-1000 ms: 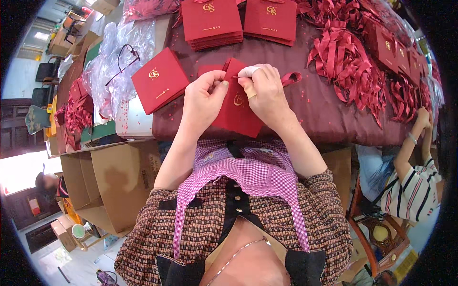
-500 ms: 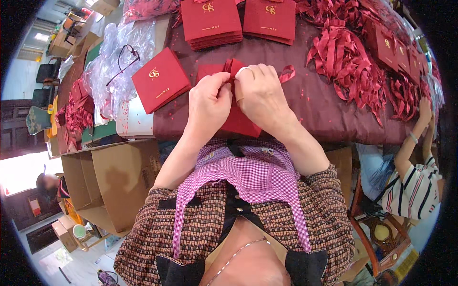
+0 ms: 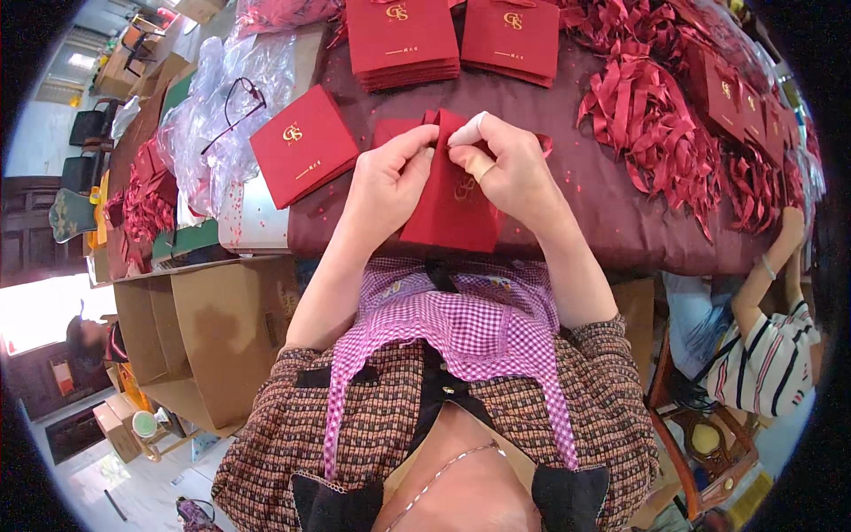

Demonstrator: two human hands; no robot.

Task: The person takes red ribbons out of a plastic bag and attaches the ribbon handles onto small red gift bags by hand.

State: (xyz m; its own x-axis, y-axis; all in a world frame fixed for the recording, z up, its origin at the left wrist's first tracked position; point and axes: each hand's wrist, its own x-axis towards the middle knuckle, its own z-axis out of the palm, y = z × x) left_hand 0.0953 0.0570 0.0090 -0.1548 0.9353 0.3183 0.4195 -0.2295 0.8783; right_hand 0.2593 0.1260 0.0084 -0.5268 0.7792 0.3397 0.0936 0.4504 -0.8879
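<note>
A small red paper gift bag (image 3: 450, 222) with a gold emblem stands tilted in front of me at the table's near side. My left hand (image 3: 390, 184) pinches its upper edge between thumb and bent fingers. On the other side of the same edge, my right hand (image 3: 516, 168) closes thumb and index finger on the bag. White wrapping covers that index fingertip, and a tan band circles the thumb. A bit of red ribbon (image 3: 544, 144) shows behind my right hand. Other red bags lie flat just left of my left hand, in a small pile (image 3: 304, 146).
Two stacks of red bags, a taller one (image 3: 403, 44) and another (image 3: 510, 40), sit at the far side. Red ribbons (image 3: 651, 133) heap at right. Clear plastic wrap (image 3: 217, 115) with eyeglasses (image 3: 232, 115) lies left, above an open cardboard box (image 3: 213, 341). A co-worker's arm (image 3: 769, 266) reaches in at right.
My right hand has turned and its thumb now shows. More of the bag's front, with its emblem, has come into sight. The view has shifted slightly.
</note>
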